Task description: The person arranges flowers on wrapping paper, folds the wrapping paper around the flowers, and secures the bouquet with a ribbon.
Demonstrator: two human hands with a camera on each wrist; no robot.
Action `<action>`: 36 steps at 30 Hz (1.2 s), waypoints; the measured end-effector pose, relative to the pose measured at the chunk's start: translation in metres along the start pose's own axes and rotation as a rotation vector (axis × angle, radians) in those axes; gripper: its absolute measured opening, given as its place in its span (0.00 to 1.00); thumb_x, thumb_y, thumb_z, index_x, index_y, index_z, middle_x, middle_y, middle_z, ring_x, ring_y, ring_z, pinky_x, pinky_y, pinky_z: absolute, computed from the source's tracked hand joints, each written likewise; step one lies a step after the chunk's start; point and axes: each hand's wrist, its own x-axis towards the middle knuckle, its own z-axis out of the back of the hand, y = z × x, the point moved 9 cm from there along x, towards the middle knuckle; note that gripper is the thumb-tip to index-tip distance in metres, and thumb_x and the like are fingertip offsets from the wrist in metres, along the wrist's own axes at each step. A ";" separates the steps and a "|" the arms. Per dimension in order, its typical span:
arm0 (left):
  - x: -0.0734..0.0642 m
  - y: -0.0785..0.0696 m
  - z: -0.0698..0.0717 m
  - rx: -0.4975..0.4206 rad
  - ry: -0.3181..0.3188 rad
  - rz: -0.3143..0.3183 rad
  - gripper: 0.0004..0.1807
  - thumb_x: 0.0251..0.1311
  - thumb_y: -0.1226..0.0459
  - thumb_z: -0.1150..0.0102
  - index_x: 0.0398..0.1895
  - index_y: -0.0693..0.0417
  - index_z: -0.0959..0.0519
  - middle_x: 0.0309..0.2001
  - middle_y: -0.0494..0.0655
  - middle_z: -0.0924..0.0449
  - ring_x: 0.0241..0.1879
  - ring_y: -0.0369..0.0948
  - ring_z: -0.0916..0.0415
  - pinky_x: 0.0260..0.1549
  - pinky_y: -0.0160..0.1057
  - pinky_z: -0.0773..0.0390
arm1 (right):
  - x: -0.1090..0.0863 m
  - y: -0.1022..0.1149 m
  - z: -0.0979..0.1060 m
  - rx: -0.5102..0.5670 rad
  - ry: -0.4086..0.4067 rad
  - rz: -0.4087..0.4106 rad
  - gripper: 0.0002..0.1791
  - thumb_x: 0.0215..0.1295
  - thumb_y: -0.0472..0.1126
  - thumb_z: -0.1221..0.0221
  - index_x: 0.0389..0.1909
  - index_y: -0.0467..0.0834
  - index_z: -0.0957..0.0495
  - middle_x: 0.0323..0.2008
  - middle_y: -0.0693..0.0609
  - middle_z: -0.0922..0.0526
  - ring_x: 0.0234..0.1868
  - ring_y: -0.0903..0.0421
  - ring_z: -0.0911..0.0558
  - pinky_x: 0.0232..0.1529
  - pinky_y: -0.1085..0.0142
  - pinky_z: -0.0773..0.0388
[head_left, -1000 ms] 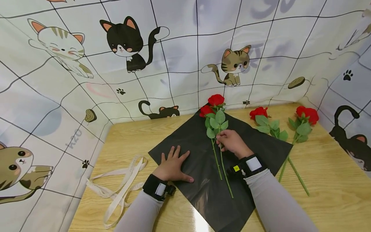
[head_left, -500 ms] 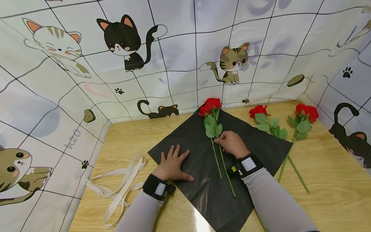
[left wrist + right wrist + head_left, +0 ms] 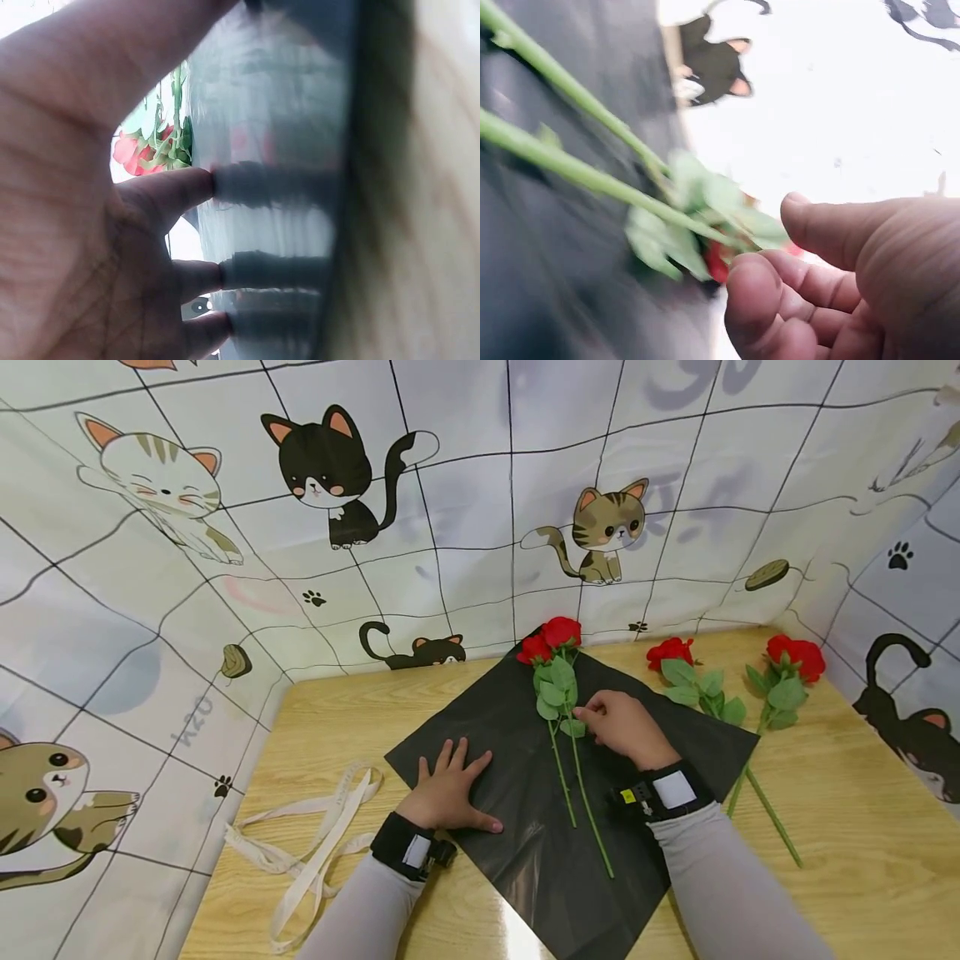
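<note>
Two red roses lie side by side on a black wrapping sheet point(image 3: 510, 793); their blooms, the right rose point(image 3: 561, 632) and the left rose point(image 3: 534, 649), sit at the sheet's far corner. My left hand point(image 3: 442, 795) rests on the sheet's left part with fingers spread. Beside the leaves of the right rose is my right hand point(image 3: 628, 728), its fingertips close to a low leaf point(image 3: 573, 727). In the right wrist view a gap shows between the thumb point(image 3: 810, 221) and the loosely bent fingers, with nothing gripped. Whether a fingertip still touches the leaf is unclear.
Two more roses, a single-bloom rose point(image 3: 670, 653) and a fuller rose point(image 3: 797, 658), lie on the wooden table point(image 3: 862, 793) to the right, stems crossing near the sheet's corner. A tangled cream ribbon point(image 3: 322, 843) lies at left. A cat-print cloth point(image 3: 480, 502) walls the back and sides.
My right hand has let go of the right rose's stem and moved a little right. That rose's bloom has shifted right, apart from the left one. The left hand stays put.
</note>
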 end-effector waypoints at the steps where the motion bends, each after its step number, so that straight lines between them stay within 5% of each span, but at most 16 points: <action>1: 0.000 0.000 0.000 0.002 0.000 -0.001 0.62 0.47 0.32 0.27 0.84 0.36 0.47 0.85 0.57 0.62 0.83 0.59 0.69 0.71 0.77 0.60 | -0.003 -0.003 0.009 0.006 -0.007 -0.013 0.20 0.78 0.54 0.43 0.45 0.38 0.19 0.30 0.46 0.16 0.29 0.54 0.17 0.31 0.61 0.25; 5: 0.002 -0.002 0.000 0.012 -0.004 -0.004 0.62 0.47 0.32 0.27 0.84 0.36 0.47 0.84 0.58 0.62 0.83 0.59 0.68 0.71 0.77 0.59 | -0.018 -0.033 0.065 0.017 -0.117 -0.093 0.31 0.78 0.63 0.49 0.53 0.36 0.22 0.36 0.41 0.16 0.35 0.48 0.16 0.35 0.58 0.25; 9: 0.002 -0.003 0.001 0.013 -0.004 0.000 0.62 0.47 0.31 0.27 0.84 0.37 0.46 0.84 0.58 0.61 0.83 0.60 0.68 0.71 0.77 0.59 | -0.041 -0.085 0.122 -0.041 -0.271 -0.225 0.39 0.79 0.65 0.56 0.59 0.30 0.25 0.47 0.30 0.18 0.45 0.36 0.19 0.39 0.50 0.25; 13: 0.000 -0.002 0.001 0.013 -0.002 0.006 0.62 0.47 0.31 0.27 0.84 0.37 0.46 0.84 0.58 0.61 0.83 0.60 0.67 0.71 0.77 0.58 | -0.063 -0.138 0.151 -0.139 -0.327 -0.406 0.38 0.80 0.61 0.59 0.56 0.27 0.25 0.54 0.24 0.23 0.49 0.26 0.23 0.35 0.44 0.26; 21: 0.000 -0.001 -0.002 0.007 -0.001 -0.005 0.62 0.48 0.32 0.27 0.84 0.37 0.47 0.84 0.59 0.63 0.83 0.60 0.68 0.71 0.78 0.59 | -0.075 -0.188 0.151 -0.195 -0.223 -0.587 0.46 0.74 0.67 0.56 0.52 0.21 0.25 0.54 0.18 0.26 0.50 0.24 0.22 0.33 0.43 0.24; 26: 0.002 -0.002 -0.002 0.009 -0.002 -0.009 0.62 0.48 0.32 0.27 0.84 0.36 0.47 0.84 0.58 0.63 0.83 0.60 0.68 0.71 0.78 0.59 | -0.072 -0.196 0.143 -0.201 -0.178 -0.577 0.39 0.71 0.62 0.47 0.42 0.23 0.22 0.39 0.25 0.20 0.38 0.33 0.19 0.28 0.49 0.23; 32: 0.001 -0.003 -0.002 -0.001 -0.003 -0.008 0.62 0.48 0.31 0.28 0.84 0.35 0.47 0.85 0.57 0.64 0.83 0.59 0.69 0.71 0.77 0.60 | -0.071 -0.195 0.143 -0.173 -0.217 -0.523 0.24 0.70 0.45 0.50 0.23 0.29 0.21 0.24 0.36 0.21 0.29 0.40 0.22 0.24 0.56 0.28; 36: 0.001 -0.002 -0.001 0.002 -0.004 -0.011 0.62 0.48 0.31 0.28 0.84 0.36 0.47 0.85 0.57 0.64 0.83 0.59 0.69 0.71 0.77 0.60 | -0.068 -0.198 0.145 -0.107 -0.247 -0.484 0.24 0.72 0.42 0.53 0.28 0.24 0.23 0.26 0.32 0.20 0.29 0.40 0.22 0.23 0.60 0.31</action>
